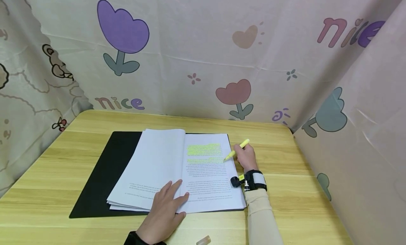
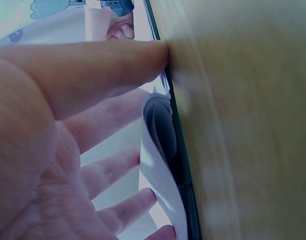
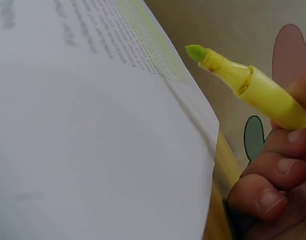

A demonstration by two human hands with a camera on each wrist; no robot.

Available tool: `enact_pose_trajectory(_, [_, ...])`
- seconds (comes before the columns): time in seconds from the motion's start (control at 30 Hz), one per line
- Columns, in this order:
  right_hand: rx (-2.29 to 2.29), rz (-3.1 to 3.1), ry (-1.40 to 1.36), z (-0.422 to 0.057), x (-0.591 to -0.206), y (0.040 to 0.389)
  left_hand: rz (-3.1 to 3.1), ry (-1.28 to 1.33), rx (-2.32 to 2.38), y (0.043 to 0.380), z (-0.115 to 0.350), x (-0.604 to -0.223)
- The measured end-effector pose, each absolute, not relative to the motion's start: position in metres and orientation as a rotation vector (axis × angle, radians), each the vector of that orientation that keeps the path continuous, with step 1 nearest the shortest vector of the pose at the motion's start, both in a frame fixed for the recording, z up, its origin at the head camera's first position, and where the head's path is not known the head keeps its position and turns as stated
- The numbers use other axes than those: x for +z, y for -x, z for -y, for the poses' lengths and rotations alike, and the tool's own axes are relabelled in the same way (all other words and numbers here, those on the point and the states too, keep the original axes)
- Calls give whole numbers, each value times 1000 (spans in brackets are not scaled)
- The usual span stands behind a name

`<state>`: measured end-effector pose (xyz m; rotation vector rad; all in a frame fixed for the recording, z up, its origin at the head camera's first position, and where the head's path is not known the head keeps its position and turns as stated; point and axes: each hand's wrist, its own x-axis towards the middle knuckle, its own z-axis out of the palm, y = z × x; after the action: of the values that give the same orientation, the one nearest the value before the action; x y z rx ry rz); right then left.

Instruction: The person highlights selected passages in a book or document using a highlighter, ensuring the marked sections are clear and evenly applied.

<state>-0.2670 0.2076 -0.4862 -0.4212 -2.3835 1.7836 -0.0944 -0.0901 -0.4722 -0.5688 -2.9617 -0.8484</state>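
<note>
My right hand (image 1: 246, 157) grips a yellow highlighter (image 1: 237, 150) at the right margin of the printed page (image 1: 209, 188). Uncapped, its green-yellow tip (image 3: 196, 52) points toward the sheet in the right wrist view. Yellow marking (image 1: 204, 150) covers several upper lines of text. With fingers spread, my left hand (image 1: 165, 211) rests on the lower part of the open pages, near the fold. In the left wrist view the left-hand pages (image 2: 160, 165) curl up beside the fingertips, and the thumb reaches the paper's lower edge.
Beneath the papers lies a black folder (image 1: 95, 188), its left side showing. A small brownish cap-like piece (image 1: 203, 240) lies at the front of the wooden table (image 1: 285, 202). A printed curtain (image 1: 190, 44) hangs behind the table and along both sides.
</note>
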Motion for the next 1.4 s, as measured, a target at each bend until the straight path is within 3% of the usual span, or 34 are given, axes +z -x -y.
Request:
enact_pose_trajectory(0.43, [2301, 1961, 311, -197, -486, 267, 2978, 562, -864, 94, 90, -471])
enact_pose_trajectory(0.93, [2275, 2265, 216, -127, -487, 264, 3019, 565, -848, 96, 90, -470])
enact_pose_trajectory(1.4, [2119, 2463, 49, -121, -488, 259, 3009, 569, -839, 96, 89, -469])
